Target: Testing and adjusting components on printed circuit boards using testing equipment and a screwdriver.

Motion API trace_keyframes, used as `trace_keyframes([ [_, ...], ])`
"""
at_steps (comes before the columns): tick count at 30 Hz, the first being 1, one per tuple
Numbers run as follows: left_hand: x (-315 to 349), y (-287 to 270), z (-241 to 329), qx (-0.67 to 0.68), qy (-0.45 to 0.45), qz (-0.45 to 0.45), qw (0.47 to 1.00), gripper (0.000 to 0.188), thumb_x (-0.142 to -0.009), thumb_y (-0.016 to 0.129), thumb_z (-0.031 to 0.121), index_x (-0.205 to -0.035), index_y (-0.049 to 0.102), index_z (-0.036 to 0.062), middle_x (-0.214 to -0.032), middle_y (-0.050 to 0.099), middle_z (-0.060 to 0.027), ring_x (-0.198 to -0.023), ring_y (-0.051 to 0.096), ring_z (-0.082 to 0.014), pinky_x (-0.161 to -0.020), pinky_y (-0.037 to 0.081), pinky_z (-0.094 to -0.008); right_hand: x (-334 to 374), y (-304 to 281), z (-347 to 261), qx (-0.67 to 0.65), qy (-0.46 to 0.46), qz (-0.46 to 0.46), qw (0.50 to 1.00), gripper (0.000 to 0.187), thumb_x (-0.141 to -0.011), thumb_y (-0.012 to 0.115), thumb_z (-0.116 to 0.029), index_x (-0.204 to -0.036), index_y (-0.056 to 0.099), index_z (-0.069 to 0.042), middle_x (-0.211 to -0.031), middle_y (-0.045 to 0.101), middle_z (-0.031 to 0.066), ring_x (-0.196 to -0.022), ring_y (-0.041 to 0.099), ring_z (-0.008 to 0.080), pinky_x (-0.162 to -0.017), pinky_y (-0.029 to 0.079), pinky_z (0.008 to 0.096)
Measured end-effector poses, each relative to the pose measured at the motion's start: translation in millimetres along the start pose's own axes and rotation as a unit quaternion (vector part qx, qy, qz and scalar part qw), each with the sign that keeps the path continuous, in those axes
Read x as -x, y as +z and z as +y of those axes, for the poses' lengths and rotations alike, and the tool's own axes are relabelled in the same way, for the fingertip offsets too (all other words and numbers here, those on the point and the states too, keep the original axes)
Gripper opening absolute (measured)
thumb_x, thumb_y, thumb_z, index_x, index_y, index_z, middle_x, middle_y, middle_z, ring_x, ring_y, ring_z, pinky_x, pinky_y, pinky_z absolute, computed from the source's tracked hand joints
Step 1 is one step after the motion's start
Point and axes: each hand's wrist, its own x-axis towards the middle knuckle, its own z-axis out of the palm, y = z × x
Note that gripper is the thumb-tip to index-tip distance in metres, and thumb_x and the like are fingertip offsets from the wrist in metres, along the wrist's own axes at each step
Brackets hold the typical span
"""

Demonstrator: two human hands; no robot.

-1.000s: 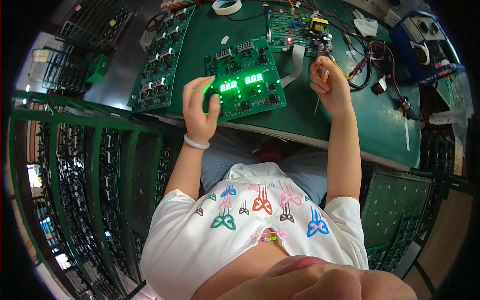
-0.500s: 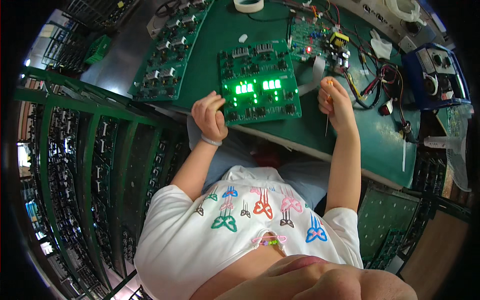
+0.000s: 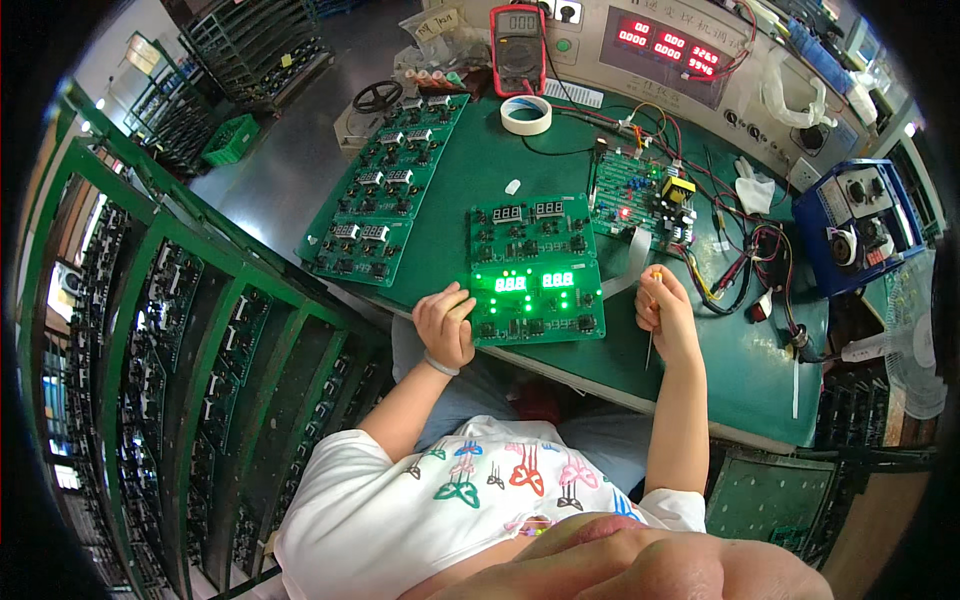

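Note:
A green circuit board panel (image 3: 530, 243) lies at the near edge of the green bench. Its lower half glows with lit green digits and dots; the upper half's digits are dark. Curled at the panel's left edge, my left hand (image 3: 443, 328) grips it with the fingers. My right hand (image 3: 672, 315), right of the panel, is closed around a thin screwdriver (image 3: 648, 352) with an orange handle, its shaft pointing down. A grey ribbon cable (image 3: 633, 262) runs from the panel to a populated power board (image 3: 640, 195) with a red light on.
More display boards (image 3: 385, 190) lie at the left. Behind stand a tape roll (image 3: 526, 116), a red multimeter (image 3: 519, 55) and an instrument panel (image 3: 670, 50) with red digits. Loose wires (image 3: 745, 260) and a blue box (image 3: 860, 235) are at right; a green rack (image 3: 150, 260) fills the left.
The view has tilted up, so the multimeter and instrument panel now show and the bench sits lower in the picture. Both hands keep nearly the same places by the panel.

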Motion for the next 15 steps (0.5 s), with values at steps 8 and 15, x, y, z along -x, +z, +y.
trace_keyframes([
  [8, -1.9, 1.7, -3.1, -0.003, -0.004, -0.005, 1.000, 0.029, -0.100, 0.040, 0.027, -0.107, 0.062, 0.0093, -0.110, 0.064, -0.0086, -0.107, 0.063, -0.0282, -0.093, 0.041, -0.0431, -3.3, 3.0, -2.4, 0.007, 0.000, 0.005, 1.000, 0.009, -0.097, 0.057, -0.017, -0.094, 0.051, -0.010, -0.066, 0.042, -0.0047, -0.048, 0.033, 0.0043, -0.045, 0.025, 0.0216],
  [15, -0.3, 1.0, -1.8, -0.007, -0.005, -0.009, 1.000, 0.028, -0.100, 0.041, 0.026, -0.107, 0.062, 0.0094, -0.110, 0.064, -0.0089, -0.107, 0.063, -0.0281, -0.093, 0.040, -0.0437, -0.3, 3.9, -2.5, 0.006, 0.000, 0.014, 1.000, 0.009, -0.097, 0.057, -0.016, -0.094, 0.051, -0.010, -0.066, 0.042, -0.0046, -0.048, 0.033, 0.0043, -0.045, 0.025, 0.0217],
])
